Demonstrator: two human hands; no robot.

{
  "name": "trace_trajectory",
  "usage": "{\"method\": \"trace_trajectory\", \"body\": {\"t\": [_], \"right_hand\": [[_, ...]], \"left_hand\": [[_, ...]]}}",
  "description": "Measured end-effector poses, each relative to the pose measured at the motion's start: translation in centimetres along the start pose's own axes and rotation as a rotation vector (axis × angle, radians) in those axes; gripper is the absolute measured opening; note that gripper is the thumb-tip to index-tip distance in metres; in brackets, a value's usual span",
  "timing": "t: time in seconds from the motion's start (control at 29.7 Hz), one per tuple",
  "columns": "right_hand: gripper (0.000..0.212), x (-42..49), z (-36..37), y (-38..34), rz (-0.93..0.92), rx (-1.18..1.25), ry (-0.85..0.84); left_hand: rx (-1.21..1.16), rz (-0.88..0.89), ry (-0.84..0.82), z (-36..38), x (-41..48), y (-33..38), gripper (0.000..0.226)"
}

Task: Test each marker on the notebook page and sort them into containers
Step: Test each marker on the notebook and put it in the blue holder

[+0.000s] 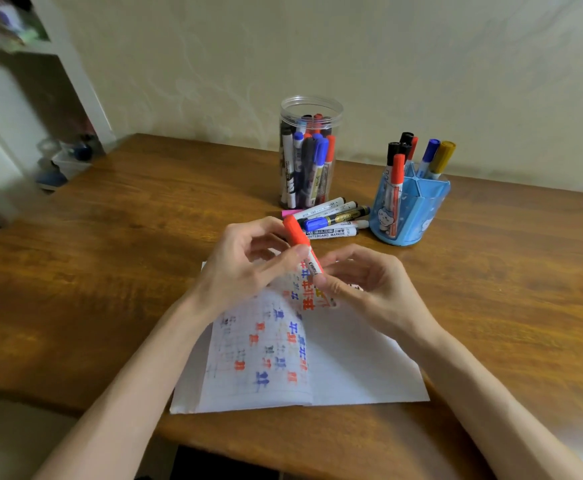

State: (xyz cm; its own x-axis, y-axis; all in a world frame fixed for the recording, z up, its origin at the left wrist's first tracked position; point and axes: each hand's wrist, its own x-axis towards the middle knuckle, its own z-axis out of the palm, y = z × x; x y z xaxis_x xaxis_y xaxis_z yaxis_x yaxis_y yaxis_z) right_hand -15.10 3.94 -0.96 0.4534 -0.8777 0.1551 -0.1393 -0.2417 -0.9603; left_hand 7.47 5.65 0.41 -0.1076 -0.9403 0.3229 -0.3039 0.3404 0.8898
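The red marker [298,239] sits at the centre of the frame, tilted with its red cap towards the upper left, held up over the notebook [352,358]. The left hand [245,268] grips the capped end, its thumb pressed on the barrel just below the cap. The right hand [369,289] pinches the lower end of the barrel between thumb and fingers. The open notebook lies below the hands, its left page covered in red, blue and dark test marks. Just above the hands, loose markers [331,218] lie in a small heap. Behind them stands a clear jar [311,109] packed with markers, and to its right a blue holder [418,209] with several more, all on the wooden table [110,271].
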Motion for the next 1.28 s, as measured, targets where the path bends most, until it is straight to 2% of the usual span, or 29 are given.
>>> {"method": "trace_trajectory", "body": {"t": [0.27,0.4,0.64,0.81,0.91,1.04,1.28], "right_hand": [[0.017,0.9,4.8,-2.6,-0.114,-0.214,-0.244],[0.019,1.2,9.9,-4.0,-0.216,-0.266,-0.354],[0.019,2.1,18.2,-5.7,-0.383,-0.236,-0.492],[0.02,2.7,21.3,-6.5,-0.464,-0.225,-0.571],[0.02,3.0,21.6,-6.5,-0.476,-0.206,-0.545],[0.017,2.9,20.0,-6.2,-0.442,-0.183,-0.479],[0.013,2.5,12.0,-4.5,-0.308,-0.242,-0.293]], "left_hand": [[0.156,0.071,0.114,-8.6,-6.8,3.2,0.025],[0.266,0.056,0.159,-12.1,-12.2,4.0,0.02],[0.33,-0.064,0.246,-15.5,-21.5,3.9,0.01],[0.342,-0.185,0.17,-16.1,-26.6,4.1,0.018],[0.315,-0.228,0.17,-16.4,-27.8,4.1,0.027],[0.286,-0.22,0.217,-16.0,-26.3,4.2,0.019],[0.273,-0.132,0.162,-12.4,-18.6,3.6,0.012]]}}
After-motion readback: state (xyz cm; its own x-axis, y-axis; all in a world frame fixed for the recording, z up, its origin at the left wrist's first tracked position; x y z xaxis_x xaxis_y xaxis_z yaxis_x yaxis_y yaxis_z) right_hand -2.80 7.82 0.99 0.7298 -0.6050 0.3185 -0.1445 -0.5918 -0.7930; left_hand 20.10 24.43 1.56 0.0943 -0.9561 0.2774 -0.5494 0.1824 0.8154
